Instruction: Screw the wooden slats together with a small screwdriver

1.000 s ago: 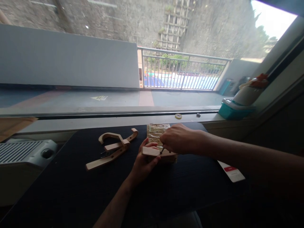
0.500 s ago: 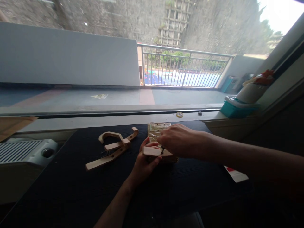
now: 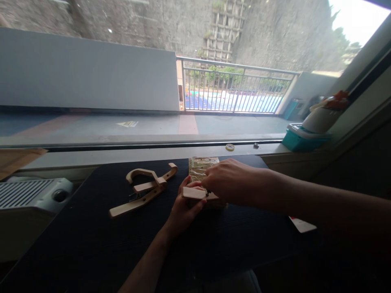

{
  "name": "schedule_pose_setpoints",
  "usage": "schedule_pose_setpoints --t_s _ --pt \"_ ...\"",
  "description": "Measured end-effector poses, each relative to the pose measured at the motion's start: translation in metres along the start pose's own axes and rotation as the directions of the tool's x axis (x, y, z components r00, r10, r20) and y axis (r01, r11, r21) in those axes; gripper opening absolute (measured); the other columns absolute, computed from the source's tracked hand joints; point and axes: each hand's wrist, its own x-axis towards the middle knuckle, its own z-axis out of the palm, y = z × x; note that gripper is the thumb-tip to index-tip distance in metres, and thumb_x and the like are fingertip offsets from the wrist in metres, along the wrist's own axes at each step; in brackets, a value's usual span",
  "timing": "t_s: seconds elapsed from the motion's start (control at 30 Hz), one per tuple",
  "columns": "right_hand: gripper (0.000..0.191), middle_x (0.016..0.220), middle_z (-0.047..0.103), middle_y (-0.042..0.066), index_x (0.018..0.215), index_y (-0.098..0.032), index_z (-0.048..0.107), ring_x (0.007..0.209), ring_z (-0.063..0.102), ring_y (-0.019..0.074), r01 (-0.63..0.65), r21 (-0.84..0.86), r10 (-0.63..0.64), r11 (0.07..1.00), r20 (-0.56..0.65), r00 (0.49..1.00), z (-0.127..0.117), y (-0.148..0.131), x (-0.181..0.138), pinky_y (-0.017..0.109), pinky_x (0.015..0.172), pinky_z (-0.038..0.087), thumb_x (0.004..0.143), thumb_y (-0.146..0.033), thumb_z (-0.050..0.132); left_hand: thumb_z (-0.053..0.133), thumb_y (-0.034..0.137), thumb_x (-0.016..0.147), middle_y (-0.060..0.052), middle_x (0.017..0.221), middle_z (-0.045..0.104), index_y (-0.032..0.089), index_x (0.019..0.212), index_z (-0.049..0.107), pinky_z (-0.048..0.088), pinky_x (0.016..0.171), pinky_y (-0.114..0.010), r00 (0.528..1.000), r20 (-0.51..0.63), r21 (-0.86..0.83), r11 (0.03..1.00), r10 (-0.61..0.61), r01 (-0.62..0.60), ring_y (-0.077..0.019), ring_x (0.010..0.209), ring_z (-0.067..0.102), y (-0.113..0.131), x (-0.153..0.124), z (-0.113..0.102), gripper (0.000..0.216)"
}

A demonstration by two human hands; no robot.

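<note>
My left hand (image 3: pixel 182 207) grips a flat wooden piece (image 3: pixel 194 193) at the middle of the black table (image 3: pixel 91 244), fingers wrapped round its near edge. My right hand (image 3: pixel 227 181) is closed in a pinch over the same piece, holding a small dark part (image 3: pixel 207 193) against its top; I cannot make out what that part is. Behind both hands lies a clear packet of small wooden parts (image 3: pixel 200 167), partly covered by the right hand. A wooden assembly with a curved handle (image 3: pixel 143 189) rests on the table to the left, apart from both hands.
A white card with a red band (image 3: pixel 301 224) lies at the table's right edge. On the window sill are a small yellow roll (image 3: pixel 230 147), a tiny dark item (image 3: pixel 255 145) and a teal box under a white object (image 3: pixel 305 138). A grey ribbed appliance (image 3: pixel 30 195) stands at left.
Both hands stay on the wooden piece, with only slight shifts of the fingers. The view has tipped a little, so the white card shows less from under my right arm.
</note>
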Motion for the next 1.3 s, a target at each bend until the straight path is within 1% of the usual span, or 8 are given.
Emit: schedule_pose_setpoints --t_s 0.1,0.3,0.5,0.63,0.8,1.0,1.17,1.3 --pt "0.017 0.089 0.067 0.008 0.098 -0.014 0.066 0.082 0.062 0.0195 0.0 0.012 0.0 1.0 -0.004 1.0 0.004 0.001 0.003 0.028 0.064 0.038 0.082 -0.015 0.059 0.064 0.026 0.077 -0.006 0.127 0.055 0.021 0.1 0.062 0.028 0.112 -0.045 1.0 0.003 0.016 1.0 0.0 0.0 -0.0257 0.141 0.017 0.001 0.0 -0.001 0.024" --pt "0.017 0.07 0.063 0.006 0.082 -0.013 0.065 0.063 0.057 0.0146 -0.05 0.098 0.057 0.994 -0.072 0.996 0.016 0.015 0.004 0.026 0.053 0.032 0.086 -0.015 0.049 0.063 0.026 0.078 -0.008 0.125 0.057 0.02 0.098 0.064 0.025 0.113 -0.047 0.999 0.021 0.022 0.999 0.033 -0.033 -0.0251 0.142 0.013 0.003 0.0 -0.002 0.021" --pt "0.02 0.067 0.061 0.005 0.079 -0.014 0.064 0.059 0.055 0.0137 -0.078 0.035 0.08 0.996 -0.047 0.996 0.01 0.016 0.001 0.025 0.049 0.03 0.087 -0.02 0.047 0.062 0.026 0.079 -0.007 0.125 0.057 0.02 0.099 0.063 0.023 0.114 -0.048 0.999 0.014 0.031 0.999 0.034 -0.035 -0.0257 0.142 0.016 0.002 0.0 -0.001 0.021" --pt "0.014 0.073 0.064 0.005 0.079 -0.015 0.066 0.062 0.057 0.015 -0.058 -0.096 0.058 0.994 -0.007 0.998 0.003 0.012 0.001 0.025 0.05 0.03 0.083 -0.013 0.053 0.062 0.026 0.079 -0.008 0.125 0.057 0.02 0.099 0.063 0.025 0.113 -0.048 0.999 0.001 0.031 0.998 0.047 -0.047 -0.0258 0.142 0.016 0.001 0.001 -0.001 0.021" --pt "0.017 0.083 0.067 0.008 0.088 -0.013 0.068 0.074 0.06 0.0179 0.023 -0.064 -0.025 0.998 -0.034 0.999 0.015 0.017 0.003 0.027 0.058 0.036 0.082 -0.009 0.052 0.063 0.026 0.078 -0.008 0.126 0.056 0.019 0.099 0.062 0.026 0.113 -0.047 0.999 0.005 0.038 0.998 0.05 -0.05 -0.025 0.142 0.015 0.0 0.0 -0.001 0.021" --pt "0.016 0.07 0.064 0.006 0.079 -0.014 0.066 0.066 0.059 0.0162 -0.031 0.049 0.034 0.998 -0.063 0.997 0.026 0.024 0.004 0.026 0.057 0.035 0.083 -0.014 0.051 0.063 0.024 0.078 -0.007 0.123 0.058 0.021 0.098 0.061 0.027 0.113 -0.047 0.998 0.012 0.032 0.998 0.057 -0.057 -0.0241 0.142 0.015 0.002 0.0 -0.001 0.021" --pt "0.019 0.061 0.061 0.006 0.075 -0.014 0.066 0.059 0.057 0.0164 -0.088 0.002 0.088 0.996 -0.027 0.996 0.02 0.018 0.004 0.026 0.051 0.032 0.083 -0.018 0.05 0.063 0.024 0.078 -0.007 0.125 0.057 0.021 0.099 0.062 0.026 0.113 -0.048 0.999 0.003 0.036 0.998 0.051 -0.051 -0.0246 0.142 0.016 0.002 0.0 -0.001 0.021" --pt "0.014 0.07 0.064 0.007 0.084 -0.013 0.066 0.064 0.06 0.0176 -0.056 -0.072 0.053 0.996 -0.039 0.998 0.013 0.013 0.003 0.025 0.052 0.032 0.08 -0.013 0.052 0.063 0.024 0.078 -0.007 0.124 0.058 0.021 0.098 0.063 0.025 0.113 -0.05 0.998 -0.017 0.02 0.998 0.054 -0.054 -0.0258 0.141 0.018 0.001 0.0 0.0 0.021"
